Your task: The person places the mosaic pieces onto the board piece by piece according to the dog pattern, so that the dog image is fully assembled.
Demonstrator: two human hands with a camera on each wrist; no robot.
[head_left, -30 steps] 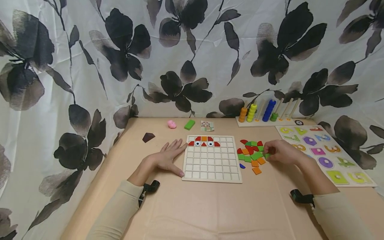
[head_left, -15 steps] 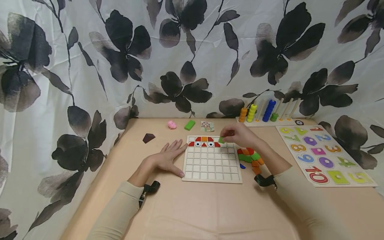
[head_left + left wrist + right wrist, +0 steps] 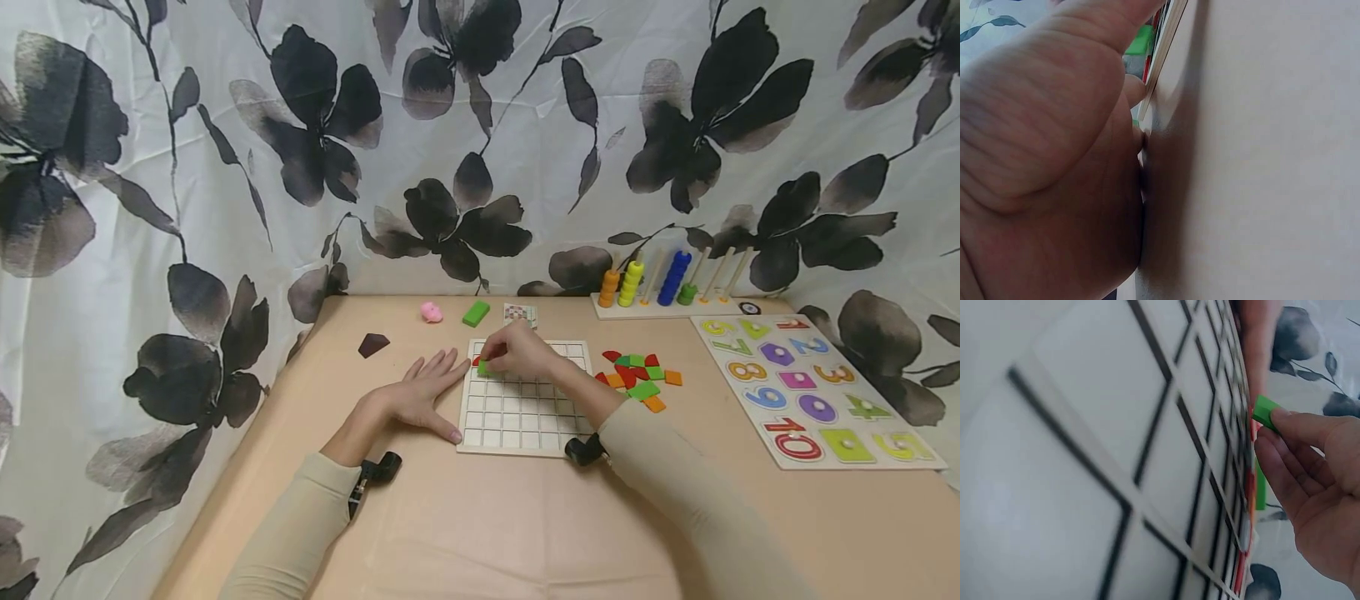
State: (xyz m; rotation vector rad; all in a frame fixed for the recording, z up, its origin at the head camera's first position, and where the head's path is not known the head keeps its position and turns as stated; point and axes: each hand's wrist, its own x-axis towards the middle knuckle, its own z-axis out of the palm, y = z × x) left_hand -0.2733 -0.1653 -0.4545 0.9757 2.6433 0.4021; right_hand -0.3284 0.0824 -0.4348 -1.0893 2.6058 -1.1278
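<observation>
A white grid board (image 3: 517,425) lies on the table, with red and orange pieces along its far rows, mostly covered by my right hand. My right hand (image 3: 520,350) is over the board's far left part, pinching a small green tile (image 3: 1265,411) between thumb and fingers. In the right wrist view the tile is at the fingertips near the board's far edge; contact is hard to tell. My left hand (image 3: 416,396) rests on the table with fingers spread, fingertips and thumb at the board's left edge (image 3: 1163,59).
Loose red, green and orange tiles (image 3: 633,372) lie right of the board. Farther right is a number puzzle board (image 3: 797,379). At the back are a bead stacker (image 3: 660,310), a picture card (image 3: 521,314), a green block (image 3: 476,313), a pink toy (image 3: 431,312) and a dark piece (image 3: 372,344).
My right hand has gone from the loose tiles, across the board's far right, to its far left, carrying the green tile. The left hand stays at the board's edge.
</observation>
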